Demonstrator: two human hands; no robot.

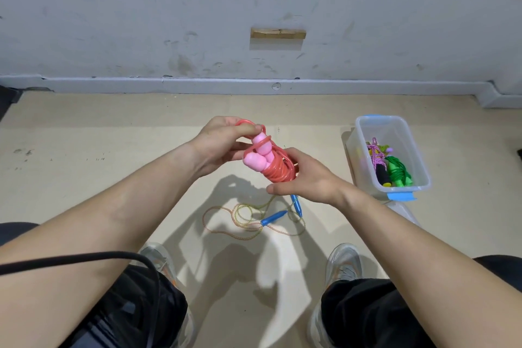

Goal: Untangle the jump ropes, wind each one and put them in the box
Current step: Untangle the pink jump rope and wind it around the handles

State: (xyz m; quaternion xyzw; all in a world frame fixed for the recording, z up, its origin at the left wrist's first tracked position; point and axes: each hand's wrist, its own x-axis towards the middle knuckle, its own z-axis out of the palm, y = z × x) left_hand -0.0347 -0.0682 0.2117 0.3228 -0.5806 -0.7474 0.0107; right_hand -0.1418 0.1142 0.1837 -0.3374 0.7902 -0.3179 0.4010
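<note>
A red jump rope (275, 168) with pink handles (260, 154) is wound into a tight bundle, held above the floor between both hands. My left hand (223, 144) pinches a loop at the bundle's top end. My right hand (306, 178) grips its lower end. On the floor below lies a loose multicoloured rope (240, 220) with blue handles (275, 217). At the right stands a clear plastic box (364, 138); inside it lie a pink-purple rope (377, 154) with a black handle and a green rope (398, 171).
A grey wall with a skirting ledge (254, 85) runs across the back. My two shoes (343, 265) and black trouser legs fill the bottom. A black cable (84, 258) crosses my left forearm. The box's clear lid (402, 210) lies under it.
</note>
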